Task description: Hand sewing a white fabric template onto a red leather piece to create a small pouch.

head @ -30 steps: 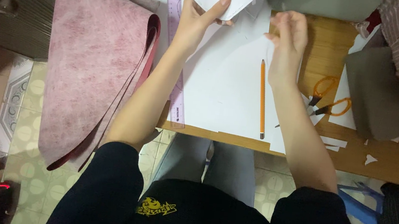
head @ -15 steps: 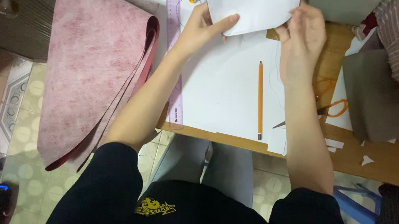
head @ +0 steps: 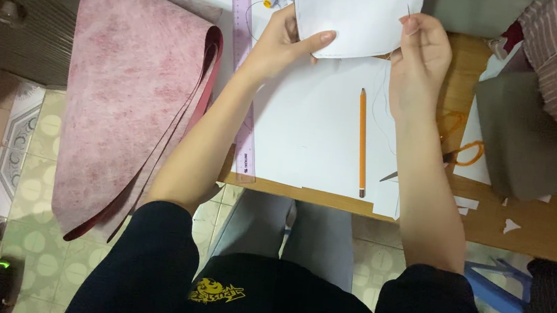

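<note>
Both hands were raised over the far part of the table (head: 528, 237), sharing one pale sheet piece (head: 354, 11) with a curved lower edge.

Left hand (head: 284, 42): grip closed on the sheet's lower left part, thumb lying across the front face, fingers hidden behind it.

Right hand (head: 422, 61): grip pinched tight at the sheet's right edge. A thin needle (head: 408, 10) seemed to stand up from between the fingertips, and a fine thread (head: 383, 112) trailed down past the wrist; whether the needle had entered the sheet could not be told.

Key relation: the sheet lay between the two hands, held up off the table and reaching away from the person beyond the top of the view. Its right edge sat at the right fingertips, so the right hand was nearer the working edge; the left hand braced from the opposite side. The needle's long axis ran roughly upright in the view, along that edge.

Around them: large white paper (head: 315, 140) flat on the table beneath the hands. Orange pencil (head: 362, 141) on it, lengthwise toward the person, just left of the right forearm. Lilac ruler (head: 245, 83) partly under the left forearm. Orange-handled scissors (head: 457, 154) right of the right forearm, partly hidden. Folded pink felt (head: 124, 104) draped off the table's left side. Grey-brown cloth (head: 525, 142) at right.
</note>
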